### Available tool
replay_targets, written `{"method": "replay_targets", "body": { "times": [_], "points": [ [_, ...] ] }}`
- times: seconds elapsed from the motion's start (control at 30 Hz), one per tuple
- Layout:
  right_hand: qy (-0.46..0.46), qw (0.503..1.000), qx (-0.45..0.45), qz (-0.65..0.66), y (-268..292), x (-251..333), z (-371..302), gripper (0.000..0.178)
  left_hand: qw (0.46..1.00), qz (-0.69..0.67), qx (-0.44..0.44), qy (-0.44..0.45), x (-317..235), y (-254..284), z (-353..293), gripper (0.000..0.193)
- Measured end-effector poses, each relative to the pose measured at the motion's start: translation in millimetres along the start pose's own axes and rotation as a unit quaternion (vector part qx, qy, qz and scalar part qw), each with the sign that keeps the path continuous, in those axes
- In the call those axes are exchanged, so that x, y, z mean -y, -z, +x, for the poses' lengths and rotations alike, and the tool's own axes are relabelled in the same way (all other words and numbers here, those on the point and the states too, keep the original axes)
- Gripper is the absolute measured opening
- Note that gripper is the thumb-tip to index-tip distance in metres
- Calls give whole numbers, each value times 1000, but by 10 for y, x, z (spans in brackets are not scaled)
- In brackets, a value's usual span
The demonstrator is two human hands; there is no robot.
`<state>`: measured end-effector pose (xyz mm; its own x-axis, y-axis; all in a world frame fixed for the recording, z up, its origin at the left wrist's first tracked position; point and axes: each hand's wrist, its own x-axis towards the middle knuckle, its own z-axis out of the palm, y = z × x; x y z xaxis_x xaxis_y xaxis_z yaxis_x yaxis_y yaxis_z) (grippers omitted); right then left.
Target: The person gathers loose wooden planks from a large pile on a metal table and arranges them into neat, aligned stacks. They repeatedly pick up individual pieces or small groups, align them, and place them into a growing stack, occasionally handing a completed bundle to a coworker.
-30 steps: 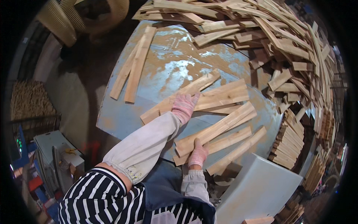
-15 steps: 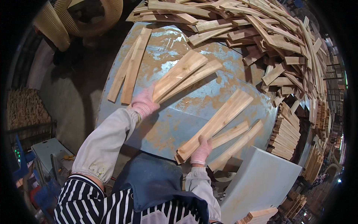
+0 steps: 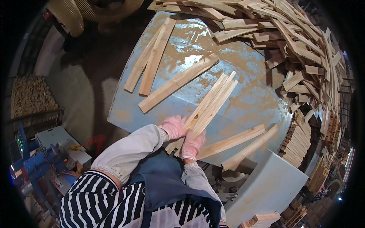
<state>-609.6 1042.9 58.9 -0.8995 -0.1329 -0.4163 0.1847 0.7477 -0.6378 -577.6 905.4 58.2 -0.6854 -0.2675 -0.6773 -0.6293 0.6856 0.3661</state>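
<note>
Both hands wear pink knit gloves. In front of my body, my left hand [image 3: 174,127] and my right hand [image 3: 193,145] close together around the lower part of a small bundle of wooden boards [image 3: 209,104]. The bundle points away to the right, narrow edges up, with a dark knot in one board. Beyond my left hand a single wooden board [image 3: 178,83] lies flat on the sawdust-strewn blue-grey tabletop [image 3: 171,104]. Two boards [image 3: 157,57] lie against each other at the far left. To the right of my right hand are two separate boards [image 3: 232,141].
A big loose heap of boards [image 3: 273,36] covers the far right. Nearer, boards stand in a neat row [image 3: 296,142]. A grey metal box [image 3: 266,188] stands at the table's front right. Ribbed hoses [image 3: 68,15] hang at the far left, and blue machinery [image 3: 42,163] is at the left.
My hands have come together from holding separate boards on either side. The boards now form one bundle between them, turned more on edge. One board lies released on the tabletop.
</note>
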Motion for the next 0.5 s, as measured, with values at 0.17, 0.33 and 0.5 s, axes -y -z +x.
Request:
{"method": "replay_targets", "body": {
  "times": [0.17,0.33,0.5],
  "points": [
    [-46,999,17,22,-88,-17,49,90,985,-148,-47,-81,499,-287,-170,81],
    [-52,996,55,38,51,-52,131,75,906,108,-407,50,1124,215,172,93],
    [11,989,149,-13,85,-540,377,57,971,-148,-181,45,1389,644,314,84]
  ]
}}
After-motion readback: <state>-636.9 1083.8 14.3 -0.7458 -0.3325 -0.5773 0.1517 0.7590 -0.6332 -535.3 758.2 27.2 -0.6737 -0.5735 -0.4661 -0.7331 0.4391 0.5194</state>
